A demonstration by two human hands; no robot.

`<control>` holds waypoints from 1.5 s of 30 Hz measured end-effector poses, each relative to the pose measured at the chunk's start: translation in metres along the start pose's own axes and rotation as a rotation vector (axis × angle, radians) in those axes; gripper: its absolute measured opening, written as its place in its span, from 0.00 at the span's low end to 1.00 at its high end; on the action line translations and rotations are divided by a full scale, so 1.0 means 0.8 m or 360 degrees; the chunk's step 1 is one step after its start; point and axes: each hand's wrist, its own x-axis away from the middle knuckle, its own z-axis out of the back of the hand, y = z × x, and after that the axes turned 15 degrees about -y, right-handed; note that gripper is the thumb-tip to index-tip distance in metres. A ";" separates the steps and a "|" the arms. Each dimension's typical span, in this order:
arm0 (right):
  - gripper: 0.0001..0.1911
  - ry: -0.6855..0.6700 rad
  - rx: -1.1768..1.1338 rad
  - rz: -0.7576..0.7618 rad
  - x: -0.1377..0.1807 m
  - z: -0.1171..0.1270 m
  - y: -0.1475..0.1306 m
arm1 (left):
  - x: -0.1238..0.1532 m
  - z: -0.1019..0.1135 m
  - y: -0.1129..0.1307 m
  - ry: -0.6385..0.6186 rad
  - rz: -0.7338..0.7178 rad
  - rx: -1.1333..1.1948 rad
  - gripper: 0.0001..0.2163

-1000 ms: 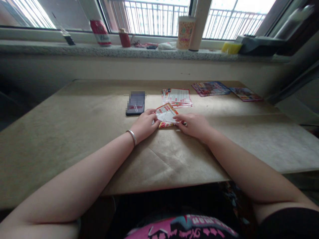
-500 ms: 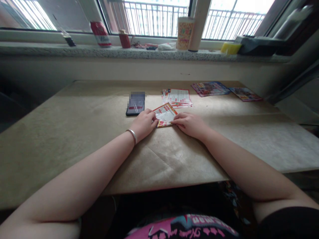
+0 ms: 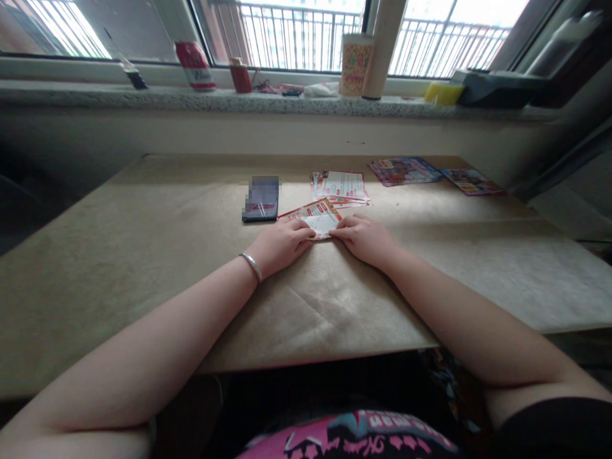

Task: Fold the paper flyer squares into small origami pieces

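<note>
A printed paper leaflet (image 3: 321, 223) with red boxes and an orange border lies at a slant on the table in front of me. My left hand (image 3: 283, 242), with a silver bangle at the wrist, covers its near left part, fingers bent together on the near edge. At the near right corner, my right hand (image 3: 361, 234) pinches the paper between thumb and fingers. The near edge looks turned up, though the fingers hide part of it. Just beyond lies a loose pile of similar leaflets (image 3: 342, 185). A dark phone (image 3: 262, 199) rests left of the leaflet.
Colourful printed leaflets (image 3: 406, 170) lie at the table's back right, with another stack (image 3: 471, 181) beside them. On the windowsill (image 3: 287, 105) stand a red and white can (image 3: 196, 67), a red bottle (image 3: 240, 76), a patterned cup (image 3: 356, 67) and a yellow block (image 3: 444, 94).
My left hand has slid right along the near edge, towards my right hand. The yellow printed strip there is now mostly out of sight, and the leaflet's left corner shows. My right hand stays put.
</note>
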 end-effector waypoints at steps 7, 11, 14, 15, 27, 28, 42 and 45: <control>0.17 0.0032 -0.0009 0.0012 -0.002 -0.004 0.002 | -0.003 -0.005 -0.006 0.0038 0.0042 -0.0013 0.15; 0.17 0.0033 -0.0004 0.0024 -0.002 -0.004 0.002 | 0.000 0.000 -0.002 -0.0029 0.0086 -0.0056 0.16; 0.16 0.0023 0.0013 0.0023 -0.002 -0.003 0.001 | 0.002 0.004 0.000 -0.0104 0.0114 -0.0062 0.16; 0.16 0.0018 0.0015 0.0019 -0.001 -0.002 0.001 | 0.003 0.005 0.001 -0.0124 0.0118 -0.0063 0.17; 0.16 -0.0003 -0.0004 0.0003 -0.002 -0.002 0.000 | 0.002 0.006 -0.001 -0.0133 0.0137 -0.0118 0.16; 0.16 -0.0006 -0.0008 -0.0002 -0.002 -0.002 0.000 | 0.002 0.006 -0.001 -0.0139 0.0141 -0.0128 0.16; 0.17 0.0006 -0.0008 -0.0043 -0.005 -0.003 -0.001 | -0.004 0.002 -0.005 -0.0086 0.0139 -0.0118 0.16; 0.16 -0.0002 -0.0011 -0.0049 -0.005 -0.003 -0.002 | -0.005 0.002 -0.003 -0.0088 0.0157 -0.0133 0.16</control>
